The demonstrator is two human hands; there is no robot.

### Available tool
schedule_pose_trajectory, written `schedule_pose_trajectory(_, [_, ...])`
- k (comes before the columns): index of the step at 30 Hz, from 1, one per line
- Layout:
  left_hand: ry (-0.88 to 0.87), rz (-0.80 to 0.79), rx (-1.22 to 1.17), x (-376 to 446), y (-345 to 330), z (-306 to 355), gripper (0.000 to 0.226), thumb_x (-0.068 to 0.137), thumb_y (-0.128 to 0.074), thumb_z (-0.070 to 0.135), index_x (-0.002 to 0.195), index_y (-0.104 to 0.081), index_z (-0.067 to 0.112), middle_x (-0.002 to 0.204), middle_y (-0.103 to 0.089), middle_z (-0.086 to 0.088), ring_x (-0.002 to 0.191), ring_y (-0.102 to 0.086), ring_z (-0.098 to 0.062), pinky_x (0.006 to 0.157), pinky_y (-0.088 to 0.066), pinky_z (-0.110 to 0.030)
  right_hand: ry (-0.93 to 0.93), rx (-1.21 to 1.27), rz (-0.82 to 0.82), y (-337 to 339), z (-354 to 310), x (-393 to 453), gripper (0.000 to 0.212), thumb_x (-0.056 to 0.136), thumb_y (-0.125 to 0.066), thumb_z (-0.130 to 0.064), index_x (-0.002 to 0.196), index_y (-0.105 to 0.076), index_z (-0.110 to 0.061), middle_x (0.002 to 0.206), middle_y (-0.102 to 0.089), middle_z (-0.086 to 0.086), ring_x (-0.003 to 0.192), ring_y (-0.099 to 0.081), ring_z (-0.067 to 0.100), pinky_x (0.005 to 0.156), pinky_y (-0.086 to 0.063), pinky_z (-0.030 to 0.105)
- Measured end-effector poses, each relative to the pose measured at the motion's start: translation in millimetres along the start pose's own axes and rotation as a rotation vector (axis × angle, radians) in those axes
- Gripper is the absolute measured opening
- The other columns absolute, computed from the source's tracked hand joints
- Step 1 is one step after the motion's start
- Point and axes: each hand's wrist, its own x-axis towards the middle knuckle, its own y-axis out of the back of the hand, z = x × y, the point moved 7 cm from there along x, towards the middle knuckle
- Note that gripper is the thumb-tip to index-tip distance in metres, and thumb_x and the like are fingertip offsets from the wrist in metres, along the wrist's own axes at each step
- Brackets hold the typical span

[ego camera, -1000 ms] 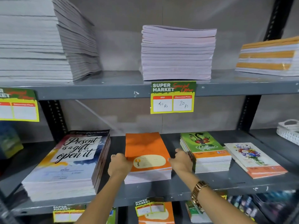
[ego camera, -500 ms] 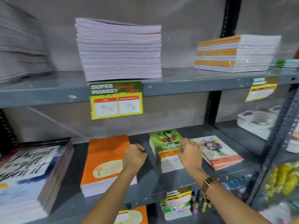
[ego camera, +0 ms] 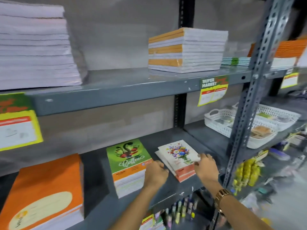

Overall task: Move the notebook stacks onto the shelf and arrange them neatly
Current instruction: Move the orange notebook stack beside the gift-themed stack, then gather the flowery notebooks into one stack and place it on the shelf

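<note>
Grey painted metal shelf [ego camera: 132,87] with scuffs, glossy paper notebook covers [ego camera: 127,156], perforated white plastic baskets [ego camera: 219,125].

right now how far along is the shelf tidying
Done, it seems: the orange stack and green coffee stack sit squared on the middle shelf. In hand: the left hand and right hand flank the thin floral stack, which lies askew with its books fanned. Left: squaring that one.

- The curled left hand [ego camera: 155,174] covered the near right corner of the green coffee-print notebook stack [ego camera: 128,165].
- Right fingertips [ego camera: 201,157] hid the far edge of the thin floral-cover notebook stack [ego camera: 178,159].
- The orange-cover notebook stack [ego camera: 44,193], far left of the fingers, ran off the bottom edge.
- The yellow price tag [ego camera: 213,92] above the fingers was too blurred to read.
</note>
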Motion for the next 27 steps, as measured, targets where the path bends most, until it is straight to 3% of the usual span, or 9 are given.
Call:
schedule_pose_trajectory(2, [0.017,-0.046,0.056,3.9,-23.2,2.1,0.009,0.081,-0.059,0.006,0.083,-0.068,0.004,0.101,-0.072,-0.02,0.098,-0.066,-0.032,0.083,-0.051,-0.035,-0.047,0.009,-0.042,-6.5,19.4,11.0,0.035,0.088,-0.055,-0.02,0.118,-0.054,-0.002,0.125,-0.054,0.018,0.121,-0.047,0.035,0.099,-0.04,0.037])
schedule_pose_trajectory(5, [0.065,-0.088,0.089,10.5,-51.9,1.9,0.011,0.079,-0.055,0.007,0.072,-0.064,0.01,0.103,-0.072,-0.019,0.1,-0.066,-0.032,0.084,-0.052,-0.038,-0.103,0.002,-0.109,-16.9,43.5,23.9,0.042,0.091,-0.053,-0.029,0.119,-0.05,0.002,0.128,-0.052,0.021,0.123,-0.046,0.036,0.101,-0.039,0.039])
schedule_pose_trajectory(8, [0.106,-0.091,0.125,13.8,-66.7,2.4,0.024,0.079,-0.055,0.008,0.099,-0.064,-0.003,0.11,-0.069,-0.021,0.103,-0.064,-0.034,0.083,-0.052,-0.037,-0.087,-0.085,-0.141,-20.1,51.1,32.0,0.052,0.093,-0.046,-0.04,0.123,-0.048,0.002,0.131,-0.05,0.02,0.124,-0.046,0.035,0.103,-0.038,0.038])
schedule_pose_trajectory(12, [0.197,-0.036,0.065,20.8,-76.6,-0.1,0.029,0.081,-0.052,0.005,0.107,-0.061,-0.006,0.115,-0.066,-0.022,0.106,-0.062,-0.034,0.084,-0.051,-0.038,-0.086,-0.173,-0.191,-22.2,53.7,42.1,0.065,0.091,-0.04,-0.054,0.126,-0.049,0.001,0.134,-0.049,0.018,0.125,-0.044,0.036,0.104,-0.037,0.042])
schedule_pose_trajectory(15, [0.326,0.029,-0.106,24.6,-77.8,-5.6,0.029,0.083,-0.053,0.007,0.109,-0.063,0.001,0.115,-0.067,-0.017,0.101,-0.063,-0.032,0.074,-0.047,-0.03,-0.122,-0.17,-0.205,-22.4,50.0,45.9,0.06,0.089,-0.045,-0.052,0.124,-0.053,-0.004,0.136,-0.048,0.015,0.126,-0.042,0.035,0.105,-0.036,0.045])
schedule_pose_trajectory(18, [0.457,0.055,-0.356,28.3,-86.8,-10.7,0.02,0.082,-0.056,0.005,0.098,-0.064,-0.003,0.107,-0.067,-0.019,0.083,-0.057,-0.029,0.069,-0.04,-0.026,-0.183,-0.088,-0.192,-22.6,49.3,48.0,0.051,0.087,-0.053,-0.046,0.118,-0.059,-0.006,0.13,-0.054,0.012,0.125,-0.045,0.032,0.105,-0.036,0.046])
schedule_pose_trajectory(20, [0.513,0.075,-0.473,28.4,-90.5,-12.8,0.006,0.082,-0.057,0.002,0.079,-0.061,-0.001,0.095,-0.065,-0.018,0.08,-0.054,-0.029,0.069,-0.04,-0.027,-0.227,0.005,-0.185,-24.5,49.6,45.8,0.047,0.082,-0.059,-0.045,0.109,-0.064,-0.007,0.12,-0.061,0.011,0.118,-0.052,0.031,0.102,-0.04,0.045])
schedule_pose_trajectory(23, [0.559,0.135,-0.574,27.9,-89.9,-16.4,0.026,0.083,-0.054,0.0,0.059,-0.051,0.009,0.086,-0.061,-0.015,0.078,-0.055,-0.029,0.067,-0.041,-0.029,-0.298,0.159,-0.16,-31.3,52.9,44.4,0.044,0.076,-0.065,-0.042,0.099,-0.068,-0.005,0.106,-0.069,0.015,0.102,-0.062,0.032,0.09,-0.052,0.041])
schedule_pose_trajectory(27, [0.567,0.144,-0.62,25.1,-85.0,-17.2,0.028,0.087,-0.046,0.001,0.061,-0.052,0.011,0.089,-0.064,-0.016,0.079,-0.057,-0.029,0.065,-0.047,-0.03,-0.402,0.441,-0.102,-27.2,49.7,41.3,0.029,0.086,-0.055,-0.018,0.106,-0.059,0.003,0.107,-0.067,0.021,0.101,-0.063,0.037,0.083,-0.051,0.036])
